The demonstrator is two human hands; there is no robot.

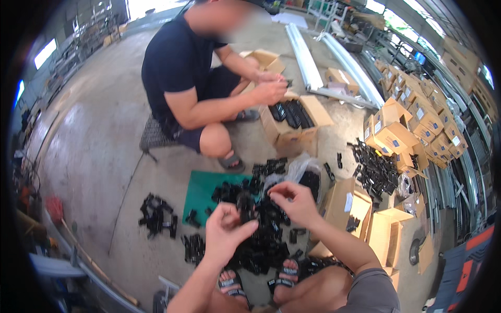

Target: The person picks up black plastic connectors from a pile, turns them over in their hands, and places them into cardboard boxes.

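My left hand point(225, 229) is closed, its fingers curled and thumb stretched out, around a small black plastic part point(245, 202) that stands up from the fingertips. To its right my right hand point(296, 202) has thumb and fingertips pinched together; what is between them, if anything, is too small to make out. Below both hands a heap of black plastic parts point(261, 250) lies between my sandalled feet, spreading onto a green mat point(201, 182). A clear plastic bag point(302, 167) with black parts lies just beyond my right hand.
Across from me a person point(172, 68) sits on a low stool, handling a small dark part over a cardboard box point(295, 138) of black parts. Open cartons point(336, 203) and another black heap point(376, 172) lie at right, with stacked boxes point(417, 109) behind. A smaller pile point(156, 214) lies left.
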